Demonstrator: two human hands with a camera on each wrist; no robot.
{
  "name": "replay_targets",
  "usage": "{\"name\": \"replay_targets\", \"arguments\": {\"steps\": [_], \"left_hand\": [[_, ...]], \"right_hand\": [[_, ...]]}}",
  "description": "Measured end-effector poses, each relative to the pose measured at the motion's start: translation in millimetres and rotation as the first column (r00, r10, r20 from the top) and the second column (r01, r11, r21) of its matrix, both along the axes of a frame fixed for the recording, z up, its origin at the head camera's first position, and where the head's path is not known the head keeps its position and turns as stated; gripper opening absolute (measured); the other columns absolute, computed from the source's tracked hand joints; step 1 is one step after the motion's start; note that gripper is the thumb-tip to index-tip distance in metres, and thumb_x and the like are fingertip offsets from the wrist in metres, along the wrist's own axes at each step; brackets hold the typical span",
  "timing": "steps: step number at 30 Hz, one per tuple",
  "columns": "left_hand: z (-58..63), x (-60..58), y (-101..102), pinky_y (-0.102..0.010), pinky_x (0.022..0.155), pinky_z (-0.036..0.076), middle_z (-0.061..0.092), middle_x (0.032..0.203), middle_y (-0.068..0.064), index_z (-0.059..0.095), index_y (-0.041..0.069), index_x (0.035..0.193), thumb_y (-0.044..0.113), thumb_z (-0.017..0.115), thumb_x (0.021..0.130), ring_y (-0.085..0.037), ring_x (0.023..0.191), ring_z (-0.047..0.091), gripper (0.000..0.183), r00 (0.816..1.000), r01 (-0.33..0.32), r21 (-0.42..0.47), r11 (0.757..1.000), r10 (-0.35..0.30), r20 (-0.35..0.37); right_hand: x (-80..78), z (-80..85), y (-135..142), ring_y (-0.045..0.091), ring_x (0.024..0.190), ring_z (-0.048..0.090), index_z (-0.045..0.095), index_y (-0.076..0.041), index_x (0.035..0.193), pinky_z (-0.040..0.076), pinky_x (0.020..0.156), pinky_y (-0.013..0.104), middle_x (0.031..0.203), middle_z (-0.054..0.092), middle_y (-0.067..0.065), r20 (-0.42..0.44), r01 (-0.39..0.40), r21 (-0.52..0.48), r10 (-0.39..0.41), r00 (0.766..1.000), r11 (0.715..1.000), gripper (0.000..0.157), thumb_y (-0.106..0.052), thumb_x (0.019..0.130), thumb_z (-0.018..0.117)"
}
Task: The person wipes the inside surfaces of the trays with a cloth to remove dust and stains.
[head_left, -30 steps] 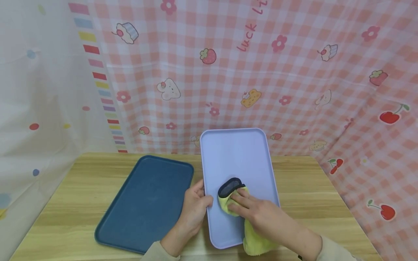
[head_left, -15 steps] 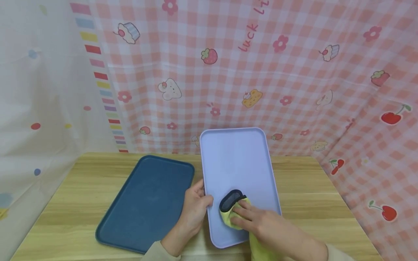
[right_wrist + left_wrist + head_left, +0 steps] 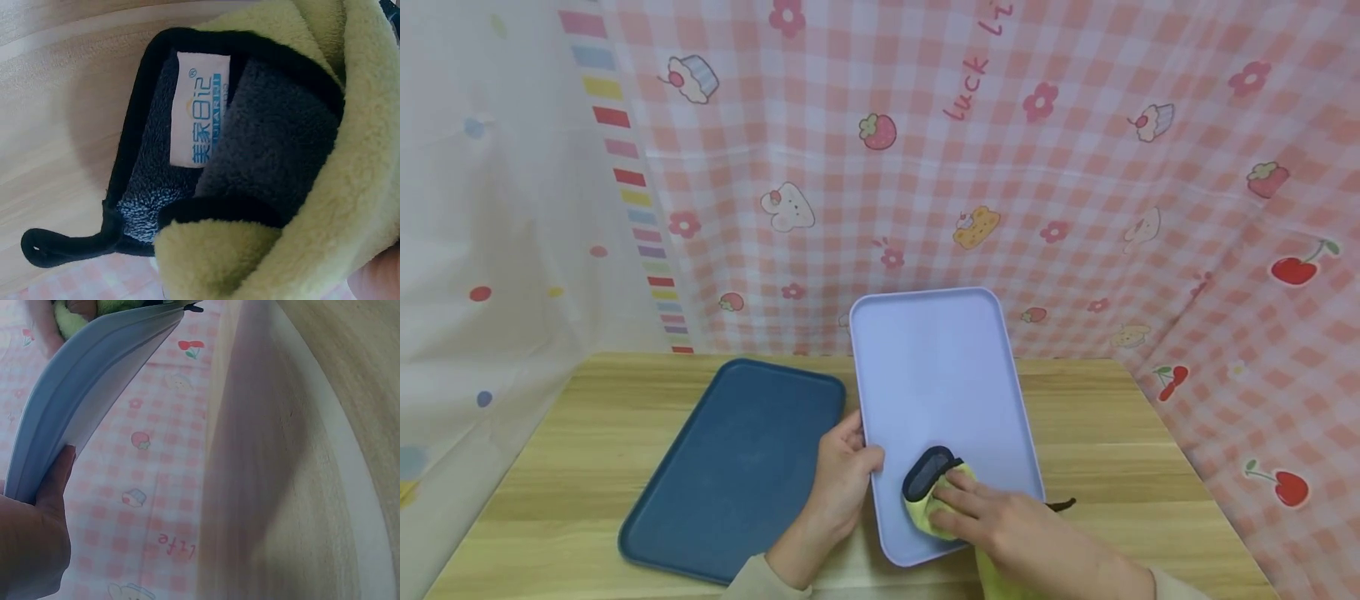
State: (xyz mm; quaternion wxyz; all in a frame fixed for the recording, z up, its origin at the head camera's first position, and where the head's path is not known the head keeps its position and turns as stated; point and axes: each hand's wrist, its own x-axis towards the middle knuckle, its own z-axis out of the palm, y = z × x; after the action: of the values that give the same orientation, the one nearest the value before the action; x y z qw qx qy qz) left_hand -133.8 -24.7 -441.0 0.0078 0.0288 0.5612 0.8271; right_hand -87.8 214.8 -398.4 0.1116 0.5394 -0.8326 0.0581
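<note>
A pale lavender tray (image 3: 936, 375) is held tilted up toward the head camera. My left hand (image 3: 838, 475) grips its left edge, thumb on the inner face and fingers behind; the left wrist view shows the tray (image 3: 94, 381) edge-on in that grip. My right hand (image 3: 992, 512) holds a bunched yellow-green cloth (image 3: 925, 508) against the lower part of the tray's face. Dark grey lining and black trim show at the cloth's fold. In the right wrist view the cloth (image 3: 312, 244) hangs in folds with a white label (image 3: 199, 109) and a black hanging loop (image 3: 53, 247).
A dark blue tray (image 3: 745, 458) lies flat on the wooden table (image 3: 1135, 450), left of the lavender one. Behind the table hangs a pink checked curtain (image 3: 917, 175), with a white dotted one (image 3: 512, 208) at the left.
The right hand has slid the cloth down the lavender tray toward its lower edge. The tray has shifted slightly left and up with the left hand. The cloth's black loop now shows at right.
</note>
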Motion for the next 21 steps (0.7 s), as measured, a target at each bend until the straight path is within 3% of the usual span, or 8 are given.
{"name": "replay_targets", "arguments": {"steps": [6,21], "left_hand": [[-0.3,1.4,1.8,-0.032,0.080,0.058,0.073,0.113,-0.027,0.063,-0.013,0.129,-0.016,0.041,0.063,-0.022,0.098,0.071,0.070,1.000,0.017,0.005,1.000,-0.017,-0.009],[1.8,5.2,3.1,-0.031,0.082,0.056,0.071,0.118,-0.027,0.060,-0.010,0.137,-0.016,0.042,0.065,-0.023,0.103,0.070,0.075,0.997,0.069,-0.005,0.998,-0.069,-0.017]], "right_hand": [[-12.2,3.4,-4.1,0.034,0.123,0.066,0.070,-0.012,0.125,0.060,0.082,0.034,0.130,0.070,0.008,-0.082,0.015,-0.070,-0.021,0.996,0.997,0.067,0.016,0.065,0.079],[-62.1,36.3,-4.2,0.041,0.123,0.064,0.070,-0.006,0.130,0.057,0.091,0.046,0.134,0.067,0.019,-0.036,0.175,-0.172,-0.183,0.982,0.969,0.062,0.023,0.076,0.074]]}}
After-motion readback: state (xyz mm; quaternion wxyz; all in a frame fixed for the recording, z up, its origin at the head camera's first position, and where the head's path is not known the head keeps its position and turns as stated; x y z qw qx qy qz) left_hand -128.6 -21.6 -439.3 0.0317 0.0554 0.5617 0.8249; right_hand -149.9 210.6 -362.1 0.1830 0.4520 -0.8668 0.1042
